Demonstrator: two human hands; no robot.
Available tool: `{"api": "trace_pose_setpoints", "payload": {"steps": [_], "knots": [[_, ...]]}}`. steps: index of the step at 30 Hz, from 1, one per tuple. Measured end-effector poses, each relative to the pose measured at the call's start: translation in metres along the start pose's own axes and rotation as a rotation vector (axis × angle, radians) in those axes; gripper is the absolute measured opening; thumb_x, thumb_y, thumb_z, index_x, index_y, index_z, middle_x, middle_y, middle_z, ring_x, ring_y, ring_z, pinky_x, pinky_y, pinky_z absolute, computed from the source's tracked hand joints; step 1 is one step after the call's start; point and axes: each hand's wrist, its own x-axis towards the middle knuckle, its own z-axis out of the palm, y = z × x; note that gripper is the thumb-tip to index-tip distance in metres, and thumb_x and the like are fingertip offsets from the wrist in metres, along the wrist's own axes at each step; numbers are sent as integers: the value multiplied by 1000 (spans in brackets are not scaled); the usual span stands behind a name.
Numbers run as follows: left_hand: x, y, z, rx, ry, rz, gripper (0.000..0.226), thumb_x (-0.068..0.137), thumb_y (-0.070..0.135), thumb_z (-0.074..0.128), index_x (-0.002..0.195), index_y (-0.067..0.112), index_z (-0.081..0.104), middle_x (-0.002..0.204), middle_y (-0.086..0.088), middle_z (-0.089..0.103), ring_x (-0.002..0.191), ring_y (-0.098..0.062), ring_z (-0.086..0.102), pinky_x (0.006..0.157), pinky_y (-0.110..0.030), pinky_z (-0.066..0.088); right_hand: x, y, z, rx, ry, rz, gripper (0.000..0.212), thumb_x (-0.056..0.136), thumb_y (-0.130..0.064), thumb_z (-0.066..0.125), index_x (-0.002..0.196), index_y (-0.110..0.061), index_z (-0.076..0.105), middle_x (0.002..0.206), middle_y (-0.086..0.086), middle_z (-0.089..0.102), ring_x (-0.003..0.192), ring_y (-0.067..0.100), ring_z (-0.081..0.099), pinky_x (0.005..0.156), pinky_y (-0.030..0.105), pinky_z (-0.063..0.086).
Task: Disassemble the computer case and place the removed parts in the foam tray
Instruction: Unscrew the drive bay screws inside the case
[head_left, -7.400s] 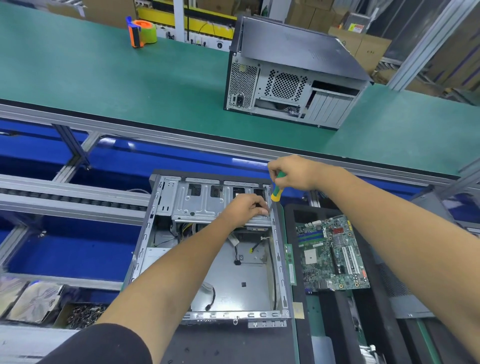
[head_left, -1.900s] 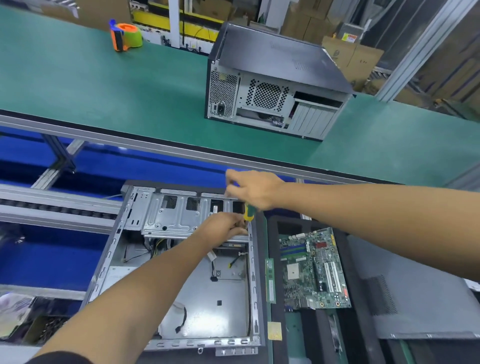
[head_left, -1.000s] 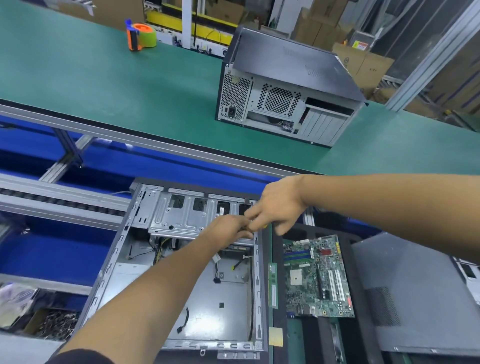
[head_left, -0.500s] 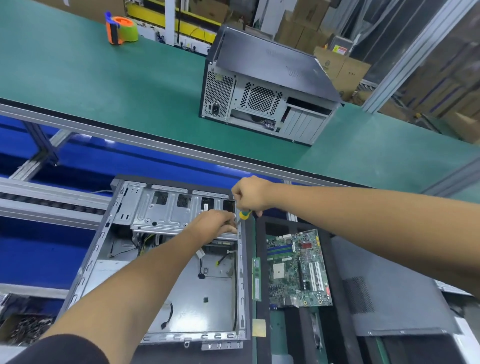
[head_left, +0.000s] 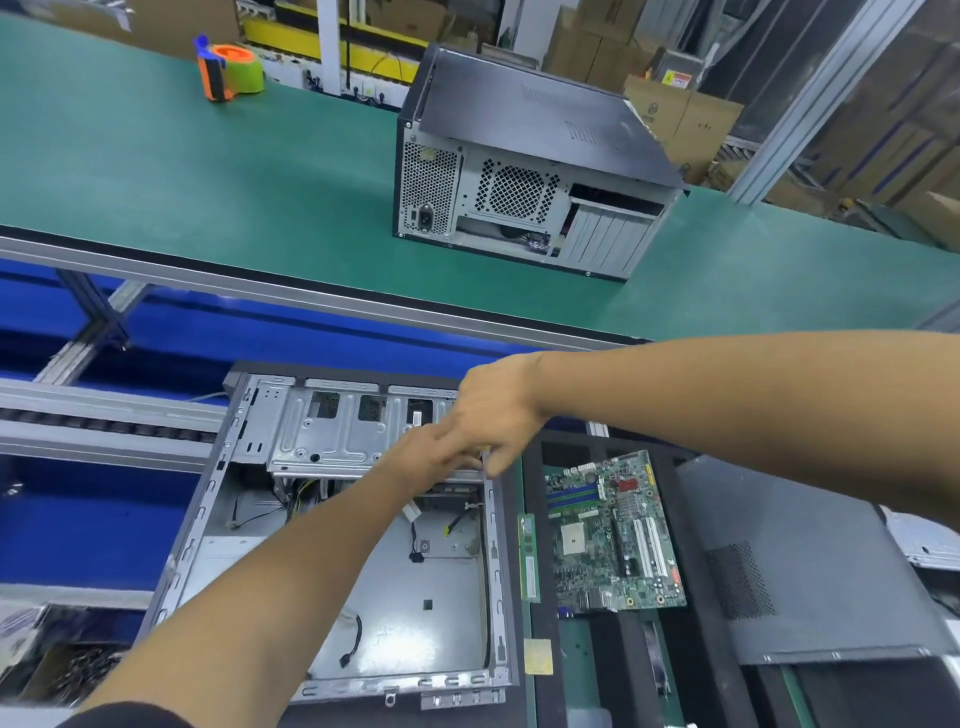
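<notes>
At the far right corner of the open computer case (head_left: 332, 545), over the drive cage (head_left: 337, 431), both hands meet. Left hand (head_left: 431, 457): forearm runs up across the case, fingers curled at the cage's right edge; what it pinches I cannot tell. Right hand (head_left: 493, 410): reaches in from the right, fingers pointing down beside the left; blurred, grip unclear. Right of the case, the foam tray (head_left: 535, 519) already holds a motherboard (head_left: 613, 535) and memory stick (head_left: 529, 556).

Risk: a loosened screw may drop into the case among the cables if the pinch slips.
</notes>
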Motion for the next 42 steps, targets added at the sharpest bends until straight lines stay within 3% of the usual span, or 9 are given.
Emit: {"api": "trace_pose_setpoints", "payload": {"steps": [6, 10, 13, 18, 21, 26, 30, 37, 42], "knots": [[3, 13, -3, 152, -44, 91, 24, 98, 39, 65, 107, 17, 67, 100, 6, 70, 95, -16, 63, 86, -35, 51, 3, -3, -8, 692, 123, 719, 29, 95, -49, 50, 106, -23, 45, 94, 4, 66, 80, 29, 67, 59, 36, 44], [2, 9, -4, 208, -23, 153, 21, 96, 45, 66, 91, 25, 59, 80, 16, 61, 76, -9, 57, 69, -28, 42, 2, -3, -8, 1197, 121, 1085, 25, 98, -42, 53, 98, -18, 45, 89, 19, 70, 47, 28, 65, 48, 31, 52], [2, 8, -4, 226, -5, 176, 22, 95, 46, 67, 88, 29, 56, 72, 19, 54, 69, -6, 52, 64, -26, 37, 4, -6, -10, 1245, -21, 1260, 23, 97, -23, 51, 91, -2, 57, 71, 17, 70, 34, 22, 55, 40, 22, 45], [6, 3, 0, 224, -6, 174, 25, 94, 47, 68, 89, 25, 58, 76, 19, 57, 73, -8, 55, 65, -28, 39, -1, -2, -8, 836, -54, 907, 12, 94, -10, 47, 87, -10, 57, 80, 16, 72, 61, 28, 68, 58, 33, 49], [7, 3, 1, 201, -12, 150, 24, 94, 45, 68, 91, 22, 62, 92, 13, 69, 85, -13, 62, 74, -32, 48, -5, 4, -5, 520, -70, 561, 11, 95, -14, 50, 84, -18, 50, 77, 2, 59, 71, 26, 53, 64, 36, 40], [7, 3, 0, 210, -15, 190, 23, 97, 44, 63, 106, 23, 65, 102, 10, 71, 91, -14, 64, 77, -31, 45, -21, 19, 0, 6, -178, 46, 28, 103, -24, 46, 130, -23, 56, 117, -1, 58, 85, 27, 55, 64, 36, 36], [6, 2, 2, 259, 12, 240, 26, 99, 46, 60, 113, 24, 64, 104, 10, 72, 92, -14, 66, 76, -26, 43, -30, 19, 15, -240, -163, -154, 35, 104, -23, 48, 138, -20, 49, 136, 3, 52, 97, 31, 59, 63, 40, 43], [5, 3, 1, 247, 15, 210, 23, 97, 45, 63, 94, 22, 61, 88, 9, 69, 81, -14, 62, 72, -31, 46, -20, -6, 13, 868, 319, 658, 21, 97, -38, 50, 112, -26, 42, 87, 11, 68, 62, 22, 56, 55, 34, 43], [5, 4, 1, 279, 38, 229, 23, 97, 47, 63, 91, 25, 57, 77, 18, 53, 71, -8, 51, 65, -28, 36, -8, -9, 1, 1394, 71, 1299, 18, 96, -18, 51, 99, -3, 58, 75, 17, 69, 54, 28, 56, 44, 25, 39]]}}
